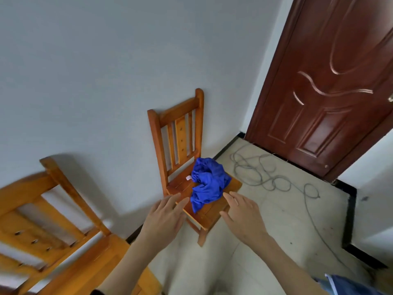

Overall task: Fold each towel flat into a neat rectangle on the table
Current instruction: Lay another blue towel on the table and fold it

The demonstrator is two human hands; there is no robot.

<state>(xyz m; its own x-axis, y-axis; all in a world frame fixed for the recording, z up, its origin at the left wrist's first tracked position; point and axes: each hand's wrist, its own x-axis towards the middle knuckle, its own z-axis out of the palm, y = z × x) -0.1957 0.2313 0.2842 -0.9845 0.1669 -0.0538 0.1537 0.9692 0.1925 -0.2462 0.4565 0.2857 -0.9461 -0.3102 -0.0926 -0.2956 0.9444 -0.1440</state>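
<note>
Near the bottom centre of the view, two bare hands reach forward, both with fingers straight and spread, holding nothing. At about 7 o'clock from the towel, the left hand [164,217] hovers over the front edge of a wooden chair [177,133]. At about 5 o'clock, the right hand [241,216] has its fingertips just beside the cloth's lower edge; whether they touch it cannot be told.

The blue towel [209,184] lies crumpled in a heap on the chair's seat, toward the seat's right side. No surface for folding is in view.

The step in hand looks like picking the towel up. Doing it well likely means finding two corners, not grabbing the bunch, so it shakes open flat.

Outward, at 8 o'clock stands a second wooden chair [49,226], at 3 o'clock a grey cable [265,175] coils on the tiled floor [276,231], and at 1 o'clock a dark brown door [331,86] stands shut.
</note>
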